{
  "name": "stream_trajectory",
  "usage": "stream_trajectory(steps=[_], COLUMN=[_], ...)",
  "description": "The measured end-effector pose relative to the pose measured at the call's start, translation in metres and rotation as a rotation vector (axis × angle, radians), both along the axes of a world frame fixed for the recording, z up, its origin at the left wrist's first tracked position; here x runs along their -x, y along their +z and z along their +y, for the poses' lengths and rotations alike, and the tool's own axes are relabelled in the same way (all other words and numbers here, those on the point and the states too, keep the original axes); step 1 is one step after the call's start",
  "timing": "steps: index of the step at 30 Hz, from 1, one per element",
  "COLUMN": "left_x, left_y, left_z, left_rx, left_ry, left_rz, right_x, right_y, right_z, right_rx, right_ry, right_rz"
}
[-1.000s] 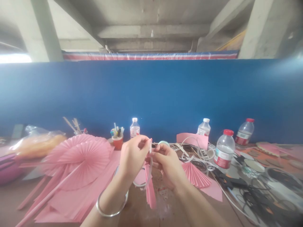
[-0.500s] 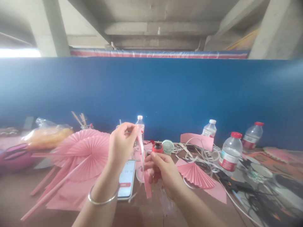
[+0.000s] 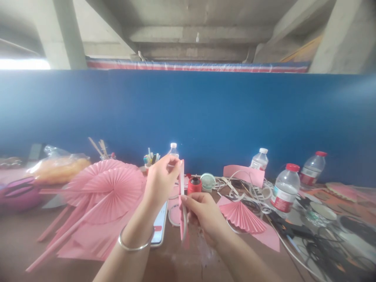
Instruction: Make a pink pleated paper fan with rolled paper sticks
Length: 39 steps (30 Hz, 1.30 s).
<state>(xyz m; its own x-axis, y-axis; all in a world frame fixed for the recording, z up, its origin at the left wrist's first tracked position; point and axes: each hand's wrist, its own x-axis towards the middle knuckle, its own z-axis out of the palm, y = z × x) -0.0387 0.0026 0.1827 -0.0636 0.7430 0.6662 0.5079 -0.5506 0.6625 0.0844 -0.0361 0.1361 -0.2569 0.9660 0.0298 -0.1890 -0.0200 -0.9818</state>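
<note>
My left hand (image 3: 163, 176) pinches the top end of a narrow pink paper strip (image 3: 181, 223), held upright above the table. A white band, which looks like tape, runs along the strip's face. Lower down, my right hand (image 3: 202, 209) grips the strip and band between thumb and fingers; the white end curls away below. Behind my left wrist lies a phone (image 3: 160, 227), partly covered. A red and black round container (image 3: 194, 186) stands just beyond my right fingers.
Pink pleated paper fans (image 3: 113, 192) with long handles lie at left. On the right are a half-opened pleated fan (image 3: 243, 217), a red-capped bottle (image 3: 285, 190), tangled white cord and black cables (image 3: 326, 246). A blue partition (image 3: 188, 113) closes off the back.
My left hand has moved right, bringing the strip more upright. My right fingers have closed on it, and the white band now lies along its upper part.
</note>
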Motion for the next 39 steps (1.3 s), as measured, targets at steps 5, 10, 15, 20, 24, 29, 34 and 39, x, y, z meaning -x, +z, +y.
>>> stream_trajectory(steps=[5,10,15,20,24,29,34,39], left_x=[0.005,0.007,0.008,0.008,0.006,0.003,0.004,0.004], left_y=[0.0,0.001,0.002,0.002,0.004,0.006,0.003,0.0], left_z=[0.004,0.006,0.006,0.006,0.003,0.001,0.003,0.004], left_rx=[0.017,0.059,0.19,0.25,0.272,0.305,0.304,0.24], left_ry=[-0.005,-0.03,-0.151,-0.197,-0.201,-0.193,-0.217,-0.205], left_rz=[-0.067,-0.172,-0.327,-0.373,-0.383,-0.369,-0.369,-0.345], right_x=[0.001,0.002,0.003,0.002,0.001,-0.001,-0.003,-0.003], right_y=[0.0,-0.003,-0.004,-0.004,-0.007,-0.014,-0.02,-0.018], right_z=[-0.001,0.0,0.0,0.002,0.006,0.014,0.019,0.016], right_rx=[0.018,-0.012,0.024,0.026,0.002,-0.042,-0.132,-0.203], right_ry=[0.004,0.032,0.033,0.054,0.045,0.033,-0.018,-0.011], right_rz=[-0.033,-0.067,-0.042,-0.117,-0.162,-0.207,-0.317,-0.31])
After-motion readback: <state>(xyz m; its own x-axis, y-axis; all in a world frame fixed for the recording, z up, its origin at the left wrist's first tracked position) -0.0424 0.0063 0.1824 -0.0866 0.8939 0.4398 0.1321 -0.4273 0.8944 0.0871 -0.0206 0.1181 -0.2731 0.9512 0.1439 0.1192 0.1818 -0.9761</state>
